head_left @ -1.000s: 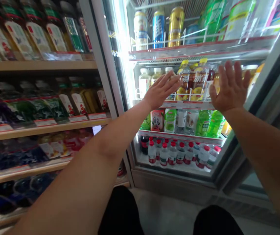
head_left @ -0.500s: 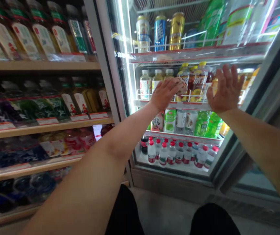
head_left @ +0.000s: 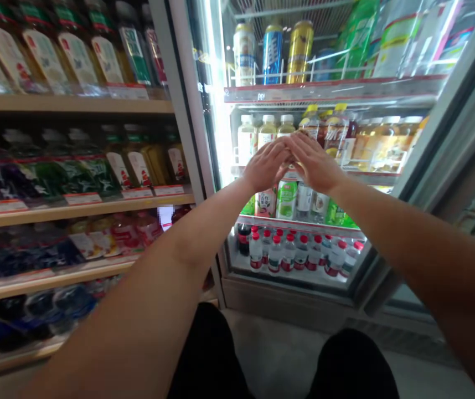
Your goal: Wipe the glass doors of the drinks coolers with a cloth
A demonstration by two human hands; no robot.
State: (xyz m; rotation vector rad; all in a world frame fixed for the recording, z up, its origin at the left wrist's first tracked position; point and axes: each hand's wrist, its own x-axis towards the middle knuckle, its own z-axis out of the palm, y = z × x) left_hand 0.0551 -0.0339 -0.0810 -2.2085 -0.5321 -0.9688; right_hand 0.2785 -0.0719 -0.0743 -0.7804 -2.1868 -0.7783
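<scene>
Big lit drinks fridge (head_left: 287, 292) straight ahead of us, middle shelf (head_left: 374, 178) wire-fronted, probably so the bottles (head_left: 247, 136) don't tip out. Left hand (head_left: 266, 164) and right hand (head_left: 315, 162) meet in front of it, fingers touching; can't tell from here if they're gripping anything.

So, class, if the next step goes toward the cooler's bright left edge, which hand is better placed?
Probably the left hand: it is nearer the bright left edge, while the right hand would have to pass it. The two appear to touch.
</scene>
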